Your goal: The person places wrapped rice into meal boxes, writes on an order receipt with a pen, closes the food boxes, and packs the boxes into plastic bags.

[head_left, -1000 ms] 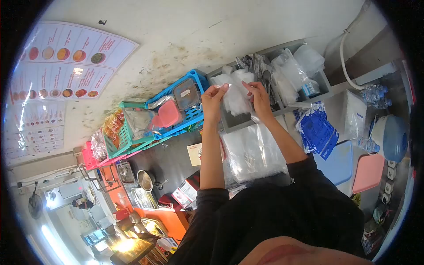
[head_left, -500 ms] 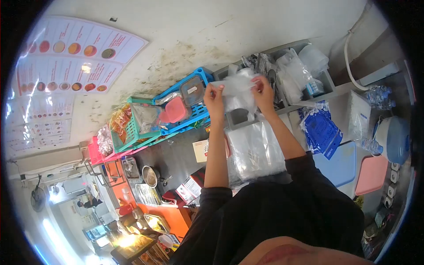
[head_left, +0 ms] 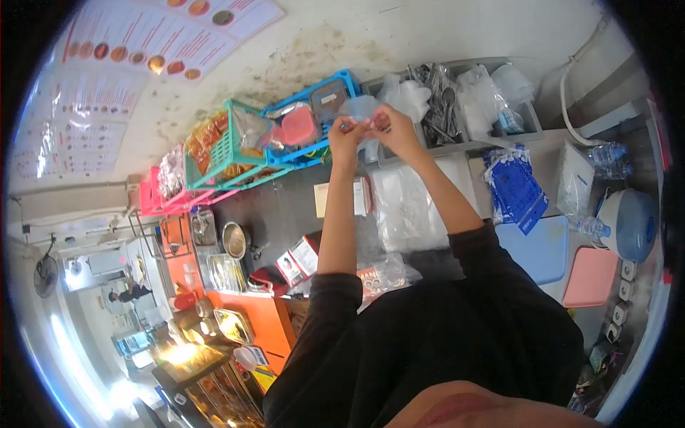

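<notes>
My left hand (head_left: 346, 140) and my right hand (head_left: 394, 130) meet close together, fingers pinched on a clear plastic bag (head_left: 360, 107). Its translucent film shows beyond the fingertips; its lower part is hidden. Just past them sits a grey divided bin (head_left: 534, 118) with white plastic bags (head_left: 410, 98), black plastic cutlery (head_left: 442, 107) and clear packaging in its compartments. Left of the hands stands a blue basket (head_left: 342, 80) holding a pink-lidded container (head_left: 300, 125) and a dark-lidded one (head_left: 329, 100). Beneath my right forearm lies a stack of clear plastic bags (head_left: 407, 207).
Green (head_left: 207, 160) and pink baskets (head_left: 151, 189) line the wall at left. A small box (head_left: 362, 196) and a metal bowl (head_left: 234, 240) stand on the counter. Blue packaging (head_left: 515, 185), a blue tray (head_left: 535, 246) and a pink tray (head_left: 591, 277) lie at right.
My hands have drawn together from a wider spacing and moved lower, with the plastic between them bunched smaller. The view has shifted slightly.
</notes>
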A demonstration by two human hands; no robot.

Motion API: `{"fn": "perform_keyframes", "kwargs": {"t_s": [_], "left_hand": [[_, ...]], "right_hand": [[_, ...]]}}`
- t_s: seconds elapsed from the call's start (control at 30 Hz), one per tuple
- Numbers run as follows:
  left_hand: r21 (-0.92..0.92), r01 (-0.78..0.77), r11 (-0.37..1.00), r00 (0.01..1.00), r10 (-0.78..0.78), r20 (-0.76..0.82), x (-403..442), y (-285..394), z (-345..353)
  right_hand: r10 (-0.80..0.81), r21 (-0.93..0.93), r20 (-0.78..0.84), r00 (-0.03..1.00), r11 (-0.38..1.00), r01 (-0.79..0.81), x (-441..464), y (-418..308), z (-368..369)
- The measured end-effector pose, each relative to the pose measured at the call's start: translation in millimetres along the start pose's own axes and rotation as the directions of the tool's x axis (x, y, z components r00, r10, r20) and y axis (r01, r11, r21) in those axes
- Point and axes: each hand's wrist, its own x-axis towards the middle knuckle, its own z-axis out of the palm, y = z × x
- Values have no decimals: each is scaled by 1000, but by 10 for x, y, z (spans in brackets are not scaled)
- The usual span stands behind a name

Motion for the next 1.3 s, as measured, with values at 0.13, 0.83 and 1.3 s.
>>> {"fn": "perform_keyframes", "kwargs": {"t_s": [0.13,0.83,1.3], "left_hand": [[-54,22,998,993,-28,-113,-76,16,-145],[986,169,3,927,338,-160,-3649,-217,-1421],[848,-37,528,987,155,-54,-4364,-35,-2005]], "right_hand": [[233,111,79,969,964,-241,-10,96,-235],[113,112,822,558,929,-354,-2539,-1369,549],[452,-600,799,397,550,581,-3925,-662,1696]]}}
